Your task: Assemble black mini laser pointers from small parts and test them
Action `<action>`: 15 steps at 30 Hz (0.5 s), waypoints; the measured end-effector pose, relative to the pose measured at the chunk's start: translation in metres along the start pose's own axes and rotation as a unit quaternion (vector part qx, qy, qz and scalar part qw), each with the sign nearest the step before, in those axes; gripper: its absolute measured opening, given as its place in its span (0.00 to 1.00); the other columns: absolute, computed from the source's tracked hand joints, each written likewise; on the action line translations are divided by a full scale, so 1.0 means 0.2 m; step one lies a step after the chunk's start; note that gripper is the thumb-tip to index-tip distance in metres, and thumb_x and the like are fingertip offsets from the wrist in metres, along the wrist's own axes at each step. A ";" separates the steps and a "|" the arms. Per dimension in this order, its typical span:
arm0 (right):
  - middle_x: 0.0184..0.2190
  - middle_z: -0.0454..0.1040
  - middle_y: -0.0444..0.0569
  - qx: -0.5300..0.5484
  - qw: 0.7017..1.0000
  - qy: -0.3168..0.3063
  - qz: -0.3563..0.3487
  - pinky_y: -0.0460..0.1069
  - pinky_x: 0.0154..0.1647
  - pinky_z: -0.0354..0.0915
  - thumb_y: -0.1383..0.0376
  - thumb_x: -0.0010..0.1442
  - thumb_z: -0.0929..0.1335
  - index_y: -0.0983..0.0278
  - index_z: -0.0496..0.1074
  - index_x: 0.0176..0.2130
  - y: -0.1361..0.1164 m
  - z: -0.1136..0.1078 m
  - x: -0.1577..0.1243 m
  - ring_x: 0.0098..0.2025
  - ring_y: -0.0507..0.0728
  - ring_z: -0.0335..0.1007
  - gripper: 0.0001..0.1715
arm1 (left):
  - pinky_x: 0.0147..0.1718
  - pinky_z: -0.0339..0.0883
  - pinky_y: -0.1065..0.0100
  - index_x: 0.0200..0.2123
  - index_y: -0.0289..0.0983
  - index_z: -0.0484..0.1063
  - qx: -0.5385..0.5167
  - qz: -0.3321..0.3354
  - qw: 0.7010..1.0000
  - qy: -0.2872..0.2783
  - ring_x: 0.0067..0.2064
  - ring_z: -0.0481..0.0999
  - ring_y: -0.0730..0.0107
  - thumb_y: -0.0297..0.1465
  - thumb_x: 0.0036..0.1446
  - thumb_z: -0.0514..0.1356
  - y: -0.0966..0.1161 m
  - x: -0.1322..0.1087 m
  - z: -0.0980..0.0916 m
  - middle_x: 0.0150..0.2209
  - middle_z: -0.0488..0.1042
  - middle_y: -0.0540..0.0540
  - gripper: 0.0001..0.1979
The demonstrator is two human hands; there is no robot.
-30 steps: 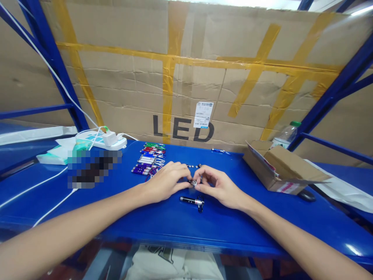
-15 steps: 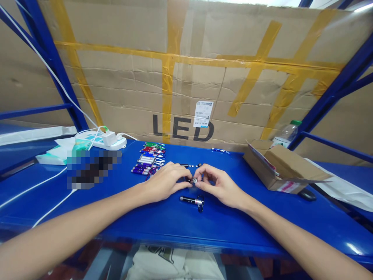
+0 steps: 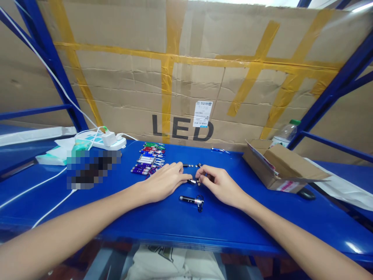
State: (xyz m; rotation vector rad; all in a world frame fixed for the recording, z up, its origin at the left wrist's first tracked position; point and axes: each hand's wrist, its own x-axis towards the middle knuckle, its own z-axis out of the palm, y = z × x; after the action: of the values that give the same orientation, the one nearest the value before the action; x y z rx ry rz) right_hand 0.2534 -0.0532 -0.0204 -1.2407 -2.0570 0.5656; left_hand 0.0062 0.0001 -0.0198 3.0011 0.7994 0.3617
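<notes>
My left hand [image 3: 167, 179] rests on the blue table with its fingers closed on a small black penlight tube [image 3: 191, 181], whose end pokes out past the fingertips. Facing it, my right hand [image 3: 220, 182] has thumb and forefinger curled together beside small silver button cells [image 3: 199, 183]; whether it pinches one is hidden. Just behind the fingers, another black tube [image 3: 185, 166], a few loose round cells [image 3: 192, 166] and a dark cap [image 3: 199, 165] form a line. Nearer me lies a black penlight [image 3: 189, 199] with a silver band and a looped black strap.
Several coloured penlights [image 3: 147, 159] with straps are lined up at left, and a blue one [image 3: 220, 150] lies at the back. An open cardboard box [image 3: 276, 167] stands right, by a bottle [image 3: 287, 132]. A power strip [image 3: 113, 144] with white cables is at left.
My hands have drawn slightly apart. The tube they held between them is now low at the left fingertips, and small silver cells show beside the right fingers.
</notes>
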 end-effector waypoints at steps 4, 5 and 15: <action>0.37 0.81 0.46 -0.019 1.000 -0.007 -0.008 0.50 0.40 0.64 0.67 0.72 0.64 0.60 0.76 0.41 0.00 0.00 0.00 0.37 0.56 0.74 0.11 | 0.40 0.60 0.64 0.59 0.48 0.78 0.006 0.014 1.000 0.013 0.43 0.67 0.61 0.31 0.78 0.49 -0.01 0.00 0.00 0.47 0.66 0.42 0.19; 0.37 0.81 0.46 -0.024 1.000 -0.008 -0.008 0.50 0.40 0.64 0.67 0.72 0.64 0.60 0.76 0.41 0.00 0.00 0.00 0.37 0.56 0.74 0.11 | 0.41 0.60 0.64 0.60 0.48 0.77 0.007 0.015 1.000 0.019 0.43 0.67 0.61 0.30 0.78 0.50 -0.01 0.00 0.00 0.48 0.65 0.42 0.19; 0.35 0.78 0.46 -0.072 0.997 -0.028 -0.012 0.49 0.36 0.61 0.68 0.69 0.66 0.61 0.77 0.40 0.02 0.01 0.00 0.34 0.55 0.70 0.08 | 0.44 0.61 0.62 0.58 0.50 0.78 0.049 0.028 0.997 0.048 0.47 0.67 0.59 0.30 0.78 0.48 -0.01 0.01 -0.03 0.52 0.64 0.42 0.20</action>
State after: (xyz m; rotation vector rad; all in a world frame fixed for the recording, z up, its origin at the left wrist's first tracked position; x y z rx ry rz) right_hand 0.2542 -0.0514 -0.0241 -1.2928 -2.1896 0.4526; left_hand 0.0061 0.0022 -0.0137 3.1239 0.7613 0.4854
